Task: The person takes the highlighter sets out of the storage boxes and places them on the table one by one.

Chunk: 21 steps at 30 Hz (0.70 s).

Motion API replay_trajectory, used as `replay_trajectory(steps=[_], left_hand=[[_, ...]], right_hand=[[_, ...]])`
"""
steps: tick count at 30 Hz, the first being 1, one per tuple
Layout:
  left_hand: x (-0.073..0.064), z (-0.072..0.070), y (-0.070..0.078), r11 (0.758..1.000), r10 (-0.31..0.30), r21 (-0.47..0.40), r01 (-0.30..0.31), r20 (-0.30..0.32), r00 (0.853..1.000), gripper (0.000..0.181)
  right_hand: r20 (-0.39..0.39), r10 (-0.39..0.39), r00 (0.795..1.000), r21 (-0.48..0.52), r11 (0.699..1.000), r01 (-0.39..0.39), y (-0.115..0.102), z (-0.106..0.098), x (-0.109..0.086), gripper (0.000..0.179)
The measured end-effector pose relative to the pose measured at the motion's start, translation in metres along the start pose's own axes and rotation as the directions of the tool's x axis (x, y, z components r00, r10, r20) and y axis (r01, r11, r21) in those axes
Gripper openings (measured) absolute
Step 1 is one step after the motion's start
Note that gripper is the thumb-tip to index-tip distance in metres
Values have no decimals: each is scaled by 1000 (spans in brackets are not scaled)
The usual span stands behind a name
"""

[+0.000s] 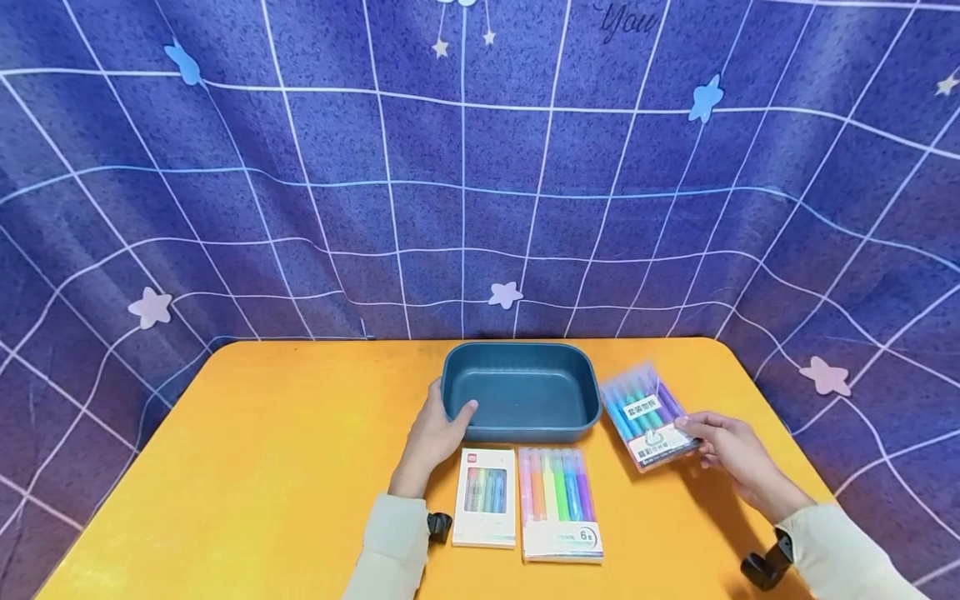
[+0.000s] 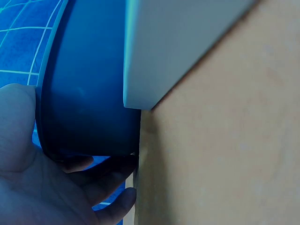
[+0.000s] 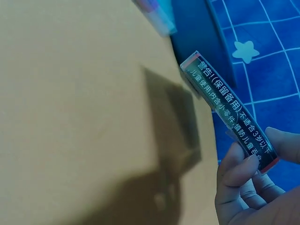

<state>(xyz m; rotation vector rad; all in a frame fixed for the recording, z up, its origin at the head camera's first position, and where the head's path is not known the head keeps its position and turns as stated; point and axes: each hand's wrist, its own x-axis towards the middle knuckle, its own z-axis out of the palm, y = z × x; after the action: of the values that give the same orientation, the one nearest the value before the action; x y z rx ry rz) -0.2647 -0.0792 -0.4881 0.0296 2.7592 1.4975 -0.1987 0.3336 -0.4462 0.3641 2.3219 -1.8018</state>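
A dark blue rectangular plastic bin (image 1: 517,435) stands at the back middle of the table. My left hand (image 1: 437,429) holds its left end, thumb over the rim and fingers around the outside, as the left wrist view shows (image 2: 61,187). Off the bin's right side, my right hand (image 1: 731,454) pinches a clear pack of blue, green and purple markers (image 1: 648,417) by its lower right corner. In the right wrist view this marker pack (image 3: 229,112) shows its dark bottom edge with white print, raised above the table and casting a shadow.
In front of the bin lie a white box of colored sticks or pens (image 1: 484,529) and, beside it, a clear pack of rainbow markers (image 1: 558,500). The yellow table (image 1: 300,450) ends at a blue grid-patterned curtain (image 1: 465,208) behind and on both sides.
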Motion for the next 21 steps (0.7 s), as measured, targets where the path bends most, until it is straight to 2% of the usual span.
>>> replay_trajectory(steps=[21], left_hand=[[-1,-2,0,1000,-4,-1,4,10,1000,80]], right_hand=[[29,104,994,61,993,-105,16,15,-5,15]])
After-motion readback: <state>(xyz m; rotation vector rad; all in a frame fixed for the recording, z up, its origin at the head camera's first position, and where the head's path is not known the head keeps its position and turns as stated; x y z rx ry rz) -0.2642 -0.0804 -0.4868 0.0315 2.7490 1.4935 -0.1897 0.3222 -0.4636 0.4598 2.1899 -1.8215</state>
